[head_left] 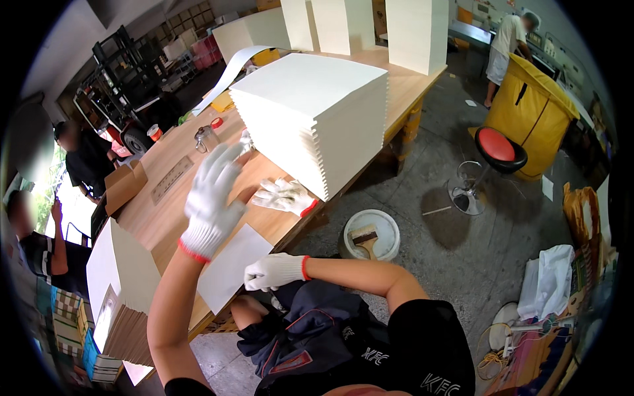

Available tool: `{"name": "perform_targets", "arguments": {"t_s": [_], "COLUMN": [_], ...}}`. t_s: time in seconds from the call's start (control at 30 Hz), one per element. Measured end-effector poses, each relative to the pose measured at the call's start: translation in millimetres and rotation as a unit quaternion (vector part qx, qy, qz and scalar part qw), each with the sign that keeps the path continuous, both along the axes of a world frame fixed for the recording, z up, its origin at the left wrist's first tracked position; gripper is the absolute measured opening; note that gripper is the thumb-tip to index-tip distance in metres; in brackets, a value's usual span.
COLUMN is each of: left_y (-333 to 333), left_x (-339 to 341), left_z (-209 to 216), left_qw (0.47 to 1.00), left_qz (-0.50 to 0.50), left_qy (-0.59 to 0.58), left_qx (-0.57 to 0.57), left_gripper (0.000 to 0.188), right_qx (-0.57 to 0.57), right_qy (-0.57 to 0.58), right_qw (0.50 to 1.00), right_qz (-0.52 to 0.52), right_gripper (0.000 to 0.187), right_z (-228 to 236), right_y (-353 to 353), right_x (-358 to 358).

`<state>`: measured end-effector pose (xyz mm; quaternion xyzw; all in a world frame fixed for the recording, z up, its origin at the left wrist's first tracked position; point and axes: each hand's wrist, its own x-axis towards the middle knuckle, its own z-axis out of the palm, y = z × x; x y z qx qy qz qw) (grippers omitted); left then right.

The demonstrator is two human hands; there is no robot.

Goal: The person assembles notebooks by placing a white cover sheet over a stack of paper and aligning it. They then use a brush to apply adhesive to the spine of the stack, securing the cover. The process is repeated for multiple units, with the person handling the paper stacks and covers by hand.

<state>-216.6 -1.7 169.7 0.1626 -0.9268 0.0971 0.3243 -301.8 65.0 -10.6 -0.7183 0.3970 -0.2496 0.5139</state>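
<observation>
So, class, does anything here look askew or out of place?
The big white stack looks askew: its corners are stepped like teeth, not flush, perhaps deliberately. A white scrap lies on the floor near the yellow bin, seemingly dropped.

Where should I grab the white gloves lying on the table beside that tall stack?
Probably by the red cuff, coming from the table's near edge: the white gloves lie limp with that cuff end toward the edge, while the stack stands just beyond them.

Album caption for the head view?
Left hand and right hand, both white-gloved, at a wooden table with a tall pale stack.
</observation>
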Motion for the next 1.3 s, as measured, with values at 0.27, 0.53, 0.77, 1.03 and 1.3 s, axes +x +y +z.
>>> {"name": "perform_targets", "arguments": {"t_s": [0.27,0.53,0.77,1.03,1.3], "left_y": [-30.9,-26.3,-44.9,-52.9,-38.6], "left_x": [-149.7,-169.2,-159.1,-167.9,-324.7], "left_z": [33.2,36.2,29.8,35.9,46.9], "left_qw": [0.966,0.957,0.958,0.991,0.985], "left_qz": [0.103,0.155,0.163,-0.068,-0.043], "left_qy": [-0.042,-0.094,-0.054,-0.096,-0.164], "left_qx": [0.232,0.226,0.228,0.062,0.031], "left_gripper": [0.035,0.041,0.029,0.038,0.049], "right_qx": [-0.046,0.019,0.022,-0.084,-0.053], "right_qy": [-0.003,-0.022,-0.083,-0.291,-0.336], "right_qw": [0.997,0.997,0.989,0.834,0.857], "right_qz": [-0.053,-0.078,-0.121,-0.462,-0.386], "right_gripper": [0.029,0.029,0.025,0.023,0.019], "right_z": [-24.3,-36.3,-56.7,21.4,-11.5], "right_y": [25.5,40.7,51.5,42.9,60.4], "right_x": [-61.3,-96.3,-128.6,-231.0,-204.5]}}
